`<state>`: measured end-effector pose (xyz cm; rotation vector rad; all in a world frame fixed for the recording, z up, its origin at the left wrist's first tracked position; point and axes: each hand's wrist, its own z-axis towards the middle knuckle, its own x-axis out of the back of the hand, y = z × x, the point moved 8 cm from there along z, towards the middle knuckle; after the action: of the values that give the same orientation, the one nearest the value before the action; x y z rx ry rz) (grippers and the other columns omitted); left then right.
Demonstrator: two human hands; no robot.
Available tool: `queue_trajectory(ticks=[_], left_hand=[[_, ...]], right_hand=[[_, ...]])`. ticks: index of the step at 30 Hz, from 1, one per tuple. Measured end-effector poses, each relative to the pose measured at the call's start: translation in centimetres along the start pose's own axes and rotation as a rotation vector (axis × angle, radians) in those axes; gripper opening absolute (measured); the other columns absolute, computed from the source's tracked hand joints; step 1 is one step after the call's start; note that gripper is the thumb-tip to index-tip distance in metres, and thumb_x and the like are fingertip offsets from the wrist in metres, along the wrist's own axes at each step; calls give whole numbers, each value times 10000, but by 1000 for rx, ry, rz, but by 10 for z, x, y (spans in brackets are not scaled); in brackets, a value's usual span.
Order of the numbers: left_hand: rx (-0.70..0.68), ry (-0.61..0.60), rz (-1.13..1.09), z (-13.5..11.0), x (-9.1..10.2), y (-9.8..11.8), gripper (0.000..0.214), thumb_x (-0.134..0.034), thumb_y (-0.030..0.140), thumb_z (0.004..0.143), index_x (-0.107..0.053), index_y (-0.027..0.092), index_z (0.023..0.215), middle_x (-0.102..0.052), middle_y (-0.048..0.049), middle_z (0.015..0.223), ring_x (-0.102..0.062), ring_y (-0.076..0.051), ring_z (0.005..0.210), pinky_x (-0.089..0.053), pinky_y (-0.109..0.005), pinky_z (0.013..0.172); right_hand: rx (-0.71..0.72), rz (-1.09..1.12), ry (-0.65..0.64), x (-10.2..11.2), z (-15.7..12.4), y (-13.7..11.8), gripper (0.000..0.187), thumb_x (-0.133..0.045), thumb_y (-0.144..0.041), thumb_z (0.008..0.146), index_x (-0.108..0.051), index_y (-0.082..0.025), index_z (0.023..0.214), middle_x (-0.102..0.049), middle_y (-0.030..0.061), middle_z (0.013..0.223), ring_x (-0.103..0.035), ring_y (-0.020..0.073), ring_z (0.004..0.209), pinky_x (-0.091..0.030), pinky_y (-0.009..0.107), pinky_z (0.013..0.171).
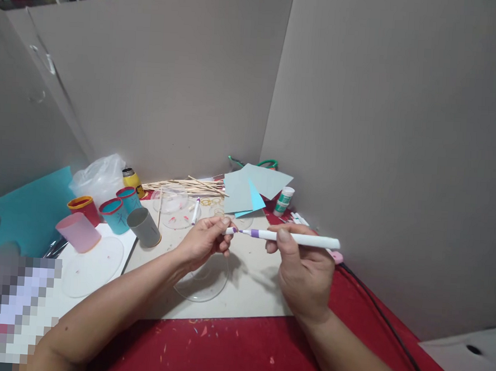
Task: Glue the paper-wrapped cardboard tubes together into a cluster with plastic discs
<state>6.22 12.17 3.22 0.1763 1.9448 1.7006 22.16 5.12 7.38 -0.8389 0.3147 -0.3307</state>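
My right hand (pixel 304 267) is closed round the barrel of a white marker (pixel 299 239) with a purple band, held level over the table. My left hand (pixel 206 240) pinches the marker's cap (pixel 230 230) at its left tip, just clear of the purple nib. Below both hands a clear plastic disc (pixel 202 280) lies on a pale board (pixel 251 275).
Several paper cups (pixel 115 214), pink, red, teal and grey, stand at the left near another clear disc (pixel 94 265). Wooden sticks (pixel 184 186), blue paper sheets (pixel 248 188), a small glue bottle (pixel 284 201) and a second marker (pixel 196 210) lie behind. Grey partition walls enclose the red table (pixel 242 347).
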Motion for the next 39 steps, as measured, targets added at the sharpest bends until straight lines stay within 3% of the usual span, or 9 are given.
queue_trajectory(ticks=[5, 11, 13, 17, 21, 24, 28, 33, 39], left_hand=[[-26, 52, -31, 0, 6, 6, 463, -877, 494, 678, -707, 141, 924, -548, 38, 706, -452, -53, 564, -379, -195, 542], [9, 55, -56, 1, 5, 1, 430, -894, 457, 648, -602, 162, 763, -576, 28, 686, -455, -63, 562, -365, -197, 541], [16, 53, -58, 1, 5, -1, 453, -898, 469, 639, -578, 168, 752, -571, 33, 657, -463, -68, 556, -358, -197, 539], [-4, 44, -48, 1, 5, -2, 458, -899, 482, 654, -587, 167, 769, -618, 21, 679, -476, -64, 556, -364, -202, 554], [-9, 22, -45, 2, 7, -3, 437, -893, 478, 679, -663, 157, 865, -664, 0, 700, -511, -70, 578, -364, -202, 564], [11, 18, -67, 3, 10, -4, 487, -911, 454, 657, -703, 151, 977, -678, -5, 735, -532, -71, 592, -378, -197, 568], [12, 28, -112, 3, 12, -3, 455, -927, 429, 634, -675, 164, 906, -676, 6, 748, -540, -68, 577, -421, -202, 580], [2, 36, -143, 2, 12, -1, 460, -905, 404, 679, -686, 188, 1021, -671, 19, 756, -568, -78, 595, -455, -203, 593], [17, 73, -207, 3, 15, -4, 437, -942, 368, 620, -623, 160, 835, -667, 10, 732, -533, -59, 563, -476, -182, 573]], right_hand=[[-64, 112, -16, 1, -4, 12, 216, -649, -406, 941, -694, -222, 837, -600, -37, 600, -576, 133, 564, -454, 268, 569], [-262, 215, -368, -31, -11, 26, 242, -652, -394, 880, -716, -188, 771, -552, -33, 508, -503, 127, 453, -394, 256, 452], [-337, 223, -446, -40, -14, 28, 222, -646, -364, 850, -748, -167, 839, -544, -40, 493, -458, 109, 408, -353, 241, 412], [-478, 217, -464, -44, -16, 35, 333, -634, -360, 833, -765, -129, 1034, -529, -55, 477, -443, 103, 417, -368, 245, 450], [-514, 217, -517, -45, -18, 39, 394, -624, -380, 846, -753, -116, 1108, -513, -64, 456, -464, 114, 431, -405, 264, 496], [-450, 236, -491, -41, -15, 38, 331, -635, -385, 865, -759, -142, 1053, -539, -51, 483, -498, 125, 458, -431, 268, 509], [-225, 198, -335, -26, -8, 28, 226, -622, -380, 929, -740, -188, 914, -592, -25, 556, -578, 151, 540, -483, 286, 553], [-93, 130, -272, -17, -13, 18, 146, -632, -313, 949, -725, -228, 875, -631, -29, 625, -613, 144, 574, -478, 267, 552], [95, 34, -245, -14, -15, 1, 100, -630, -207, 935, -725, -237, 934, -645, -30, 676, -621, 137, 581, -484, 255, 538]])
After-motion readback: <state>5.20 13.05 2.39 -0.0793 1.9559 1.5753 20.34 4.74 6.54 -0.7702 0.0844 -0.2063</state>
